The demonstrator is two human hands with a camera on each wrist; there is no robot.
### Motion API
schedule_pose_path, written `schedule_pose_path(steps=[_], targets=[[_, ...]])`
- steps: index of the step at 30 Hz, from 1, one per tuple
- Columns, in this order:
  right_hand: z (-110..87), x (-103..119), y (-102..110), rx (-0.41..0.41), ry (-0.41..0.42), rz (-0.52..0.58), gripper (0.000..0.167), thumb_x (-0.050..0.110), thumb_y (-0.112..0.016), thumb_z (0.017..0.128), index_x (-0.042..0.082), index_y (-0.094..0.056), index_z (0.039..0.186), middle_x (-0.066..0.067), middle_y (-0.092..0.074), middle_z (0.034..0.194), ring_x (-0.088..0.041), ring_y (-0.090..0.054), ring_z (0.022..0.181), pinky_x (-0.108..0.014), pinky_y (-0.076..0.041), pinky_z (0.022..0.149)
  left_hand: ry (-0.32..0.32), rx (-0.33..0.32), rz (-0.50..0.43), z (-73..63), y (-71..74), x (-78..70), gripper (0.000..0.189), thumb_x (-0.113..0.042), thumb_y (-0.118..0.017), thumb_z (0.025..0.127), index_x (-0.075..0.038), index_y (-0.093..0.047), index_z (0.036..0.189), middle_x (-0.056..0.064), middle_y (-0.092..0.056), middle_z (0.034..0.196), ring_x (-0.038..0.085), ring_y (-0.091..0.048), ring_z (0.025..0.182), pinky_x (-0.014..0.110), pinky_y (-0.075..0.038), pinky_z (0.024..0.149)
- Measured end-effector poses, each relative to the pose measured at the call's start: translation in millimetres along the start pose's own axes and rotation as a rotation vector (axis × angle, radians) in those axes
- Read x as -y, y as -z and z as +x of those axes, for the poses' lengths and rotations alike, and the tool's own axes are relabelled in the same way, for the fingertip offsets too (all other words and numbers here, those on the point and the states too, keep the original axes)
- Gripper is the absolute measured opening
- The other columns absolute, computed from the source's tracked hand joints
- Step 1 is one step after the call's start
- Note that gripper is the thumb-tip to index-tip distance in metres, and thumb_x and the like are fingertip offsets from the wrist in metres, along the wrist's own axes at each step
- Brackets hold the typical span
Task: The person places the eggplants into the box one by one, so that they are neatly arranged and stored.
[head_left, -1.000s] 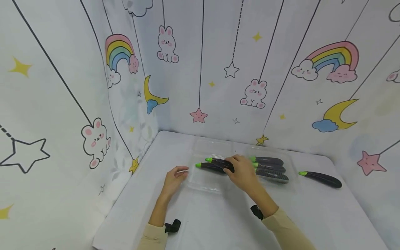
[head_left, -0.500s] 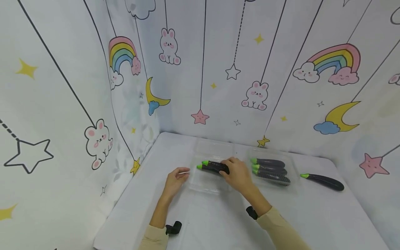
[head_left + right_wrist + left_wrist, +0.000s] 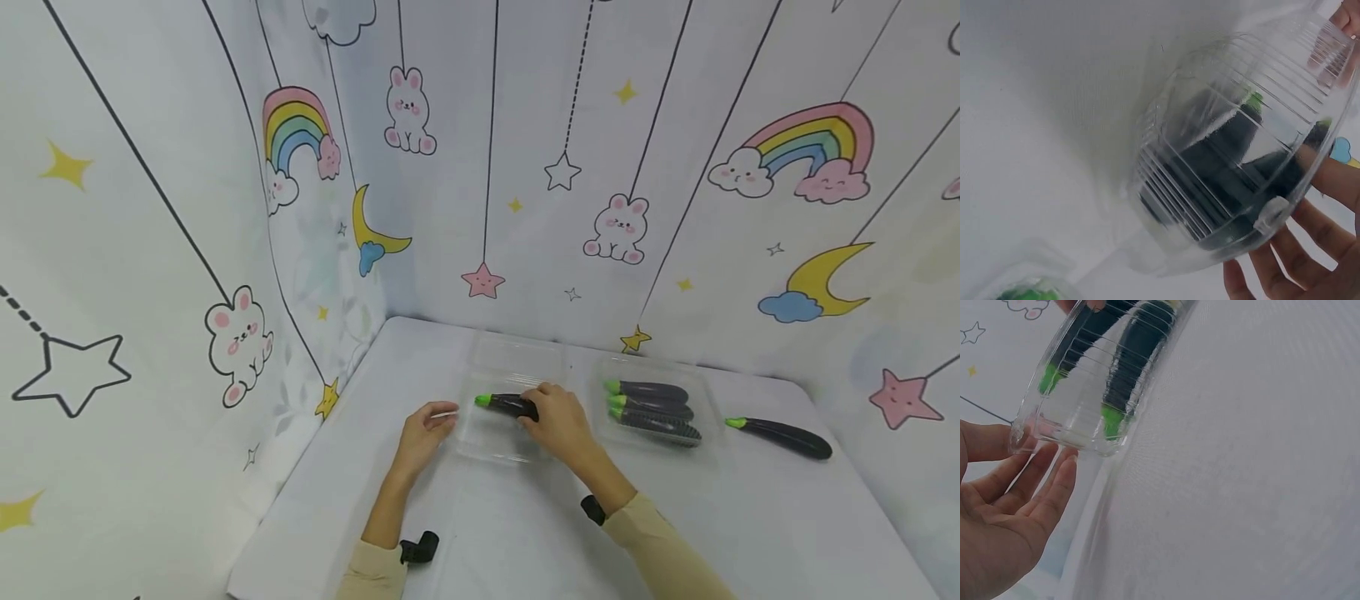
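Note:
A clear plastic clamshell box (image 3: 487, 454) stands in the middle of the table, its lid (image 3: 517, 354) folded back. Two dark eggplants with bright green stems lie inside; the left wrist view shows a nearer eggplant (image 3: 1135, 356) and a farther eggplant (image 3: 1088, 337). At the box's right end my right hand (image 3: 558, 421) grips the thick end of an eggplant (image 3: 510, 405), the rest of its fingers beside the wall. My left hand (image 3: 422, 437) is at the left end, fingers loosely extended, thumb and fingertips around the end wall. Overlap hides one eggplant in the head view.
To the right, a second clear box (image 3: 708, 450) holds three eggplants (image 3: 651, 408). Farther right, a single eggplant (image 3: 783, 437) lies on the white table (image 3: 517, 533). A patterned cloth (image 3: 450, 192) hangs behind and at the left.
My right hand has moved left and down with the eggplant, which now lines up with the other one in the box. The left hand has stayed at the box's left end.

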State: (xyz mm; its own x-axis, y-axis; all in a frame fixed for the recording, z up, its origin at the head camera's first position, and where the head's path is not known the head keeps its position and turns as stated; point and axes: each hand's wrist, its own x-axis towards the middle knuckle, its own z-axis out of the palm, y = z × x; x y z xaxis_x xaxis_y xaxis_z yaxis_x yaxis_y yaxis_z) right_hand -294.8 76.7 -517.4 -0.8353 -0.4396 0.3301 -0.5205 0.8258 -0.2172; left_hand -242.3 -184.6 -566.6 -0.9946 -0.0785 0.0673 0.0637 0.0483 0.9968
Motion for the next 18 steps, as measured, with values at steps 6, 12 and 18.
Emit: schedule_pose_path(steps=[6,12,18], targets=[[2.1,-1,-8,0.023,-0.010,-0.030,0.039,0.029,-0.090,0.083,0.012,-0.078,0.115,-0.010,-0.073,0.109,-0.031,-0.069,0.099,-0.052,-0.057,0.085,-0.014,0.025,0.014,-11.2,0.1,-23.1,0.034,0.002,-0.065,0.100,0.011,-0.061,0.132,0.032,-0.062,0.135,0.043,-0.062,0.125,0.028,-0.058,0.096],[1.1,-2,-11,0.035,-0.013,-0.038,0.039,0.030,-0.090,0.082,0.013,-0.079,0.114,-0.010,-0.073,0.105,-0.030,-0.069,0.096,-0.050,-0.058,0.082,-0.008,0.002,0.024,-5.9,-0.8,-9.0,0.033,0.002,-0.066,0.099,0.008,-0.063,0.131,0.027,-0.064,0.133,0.041,-0.064,0.124,0.033,-0.058,0.098],[0.9,-2,-17,0.024,0.012,-0.079,0.038,0.029,-0.091,0.081,0.013,-0.079,0.113,-0.009,-0.072,0.102,-0.030,-0.069,0.091,-0.049,-0.059,0.078,-0.020,-0.019,0.028,2.4,-1.1,11.7,0.032,-0.002,-0.068,0.100,0.002,-0.065,0.131,0.022,-0.066,0.134,0.036,-0.065,0.124,0.028,-0.058,0.096]])
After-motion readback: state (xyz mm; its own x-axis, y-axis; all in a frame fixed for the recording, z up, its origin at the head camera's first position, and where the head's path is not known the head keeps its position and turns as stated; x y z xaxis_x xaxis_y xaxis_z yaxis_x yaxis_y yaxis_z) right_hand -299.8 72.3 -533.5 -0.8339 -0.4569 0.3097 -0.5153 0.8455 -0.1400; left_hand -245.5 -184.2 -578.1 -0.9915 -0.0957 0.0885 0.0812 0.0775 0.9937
